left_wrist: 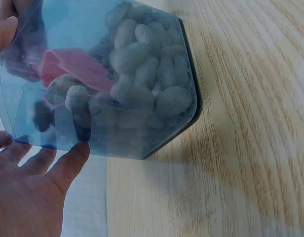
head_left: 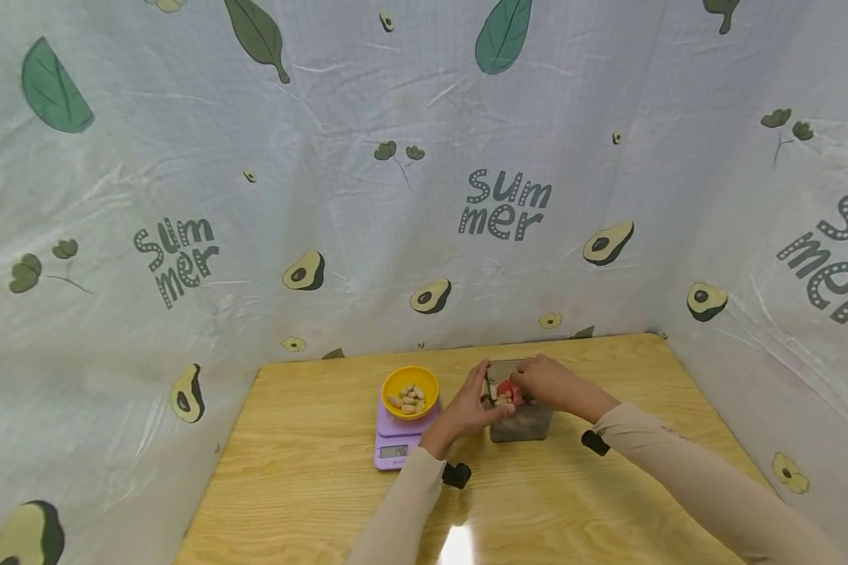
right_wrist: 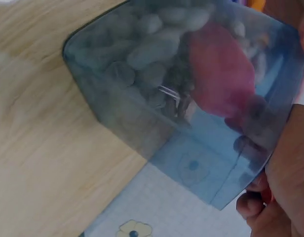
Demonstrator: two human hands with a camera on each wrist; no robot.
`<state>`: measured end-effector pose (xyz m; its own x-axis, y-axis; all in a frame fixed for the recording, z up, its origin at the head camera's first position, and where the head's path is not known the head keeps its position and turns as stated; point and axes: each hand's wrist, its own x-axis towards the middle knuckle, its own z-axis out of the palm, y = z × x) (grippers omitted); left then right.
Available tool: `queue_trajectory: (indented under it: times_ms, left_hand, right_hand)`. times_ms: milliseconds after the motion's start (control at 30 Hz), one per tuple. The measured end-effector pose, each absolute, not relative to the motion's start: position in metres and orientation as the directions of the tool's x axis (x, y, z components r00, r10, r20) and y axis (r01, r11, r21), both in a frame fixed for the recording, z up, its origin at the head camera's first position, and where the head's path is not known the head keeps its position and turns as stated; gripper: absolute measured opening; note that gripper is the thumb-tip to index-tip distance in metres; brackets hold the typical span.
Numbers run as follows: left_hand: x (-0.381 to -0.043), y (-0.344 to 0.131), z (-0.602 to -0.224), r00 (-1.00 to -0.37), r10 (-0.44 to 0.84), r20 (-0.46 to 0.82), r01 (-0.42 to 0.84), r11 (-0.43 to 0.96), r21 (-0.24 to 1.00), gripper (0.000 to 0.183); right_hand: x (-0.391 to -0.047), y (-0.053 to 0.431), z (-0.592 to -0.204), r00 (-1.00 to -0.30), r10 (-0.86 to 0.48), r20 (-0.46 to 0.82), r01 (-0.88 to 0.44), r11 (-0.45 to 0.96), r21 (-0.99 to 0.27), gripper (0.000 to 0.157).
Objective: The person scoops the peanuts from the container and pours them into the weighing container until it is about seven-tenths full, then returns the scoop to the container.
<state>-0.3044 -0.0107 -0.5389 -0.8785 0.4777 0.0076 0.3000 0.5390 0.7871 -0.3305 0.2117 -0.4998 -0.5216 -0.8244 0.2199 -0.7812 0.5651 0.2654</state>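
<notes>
A white cloth (head_left: 367, 204) printed with avocados, leaves and the word "summer" (in chunky, partly dotted lettering) hangs along the far side and both sides of a pale wooden table (head_left: 297, 439). Two beige sleeves (head_left: 685, 471) reach in from the near side, each with a black device (head_left: 456, 475) at the wrist. A see-through grey-blue bin (head_left: 519, 426) stands on the far half of the table, right of the middle. To its left, well within reach, lies a purple scale (head_left: 404, 428), its display on the near edge showing what looks like 146, though the digits are too small to be sure.

The left hand (head_left: 466, 412) is at the bin's left side, thumb spread well away from the fingers, which are nearly straight; fingertips touch the bin wall. The right hand (head_left: 547, 384) comes over the bin's right side, fingers curled round a red scoop (head_left: 510, 391), whose bowl sits inside the bin. On the far part of the scale rests a yellow bowl (head_left: 399, 382).

Smallest are the peanuts: a thick layer of bin peanuts (left_wrist: 134, 64) covers the bottom beneath the scoop, and a small heap of bowl peanuts (head_left: 407, 402) lies in the yellow bowl.
</notes>
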Motion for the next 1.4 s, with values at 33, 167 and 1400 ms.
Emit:
queue_trajectory:
  times_ms: [33,167,1400]
  left_hand:
    - [-0.304,-0.011,-0.539,-0.878,0.479,0.007,0.299,0.537,0.789,0.101]
    - [-0.303,-0.011,-0.54,-0.879,0.477,0.01,0.3,0.536,0.789,0.102]
    - [-0.296,-0.01,-0.539,-0.886,0.462,-0.025,0.263,0.548,0.794,0.101]
  right_hand:
    - [-0.33,0.212,-0.5,-0.519,-0.827,0.217,-0.788,0.561,0.255,0.012]
    - [-0.33,0.218,-0.5,-0.552,-0.803,0.222,-0.796,0.588,0.146,0.009]
    - [-0.302,0.239,-0.506,-0.751,-0.583,0.309,-0.644,0.749,-0.154,0.023]
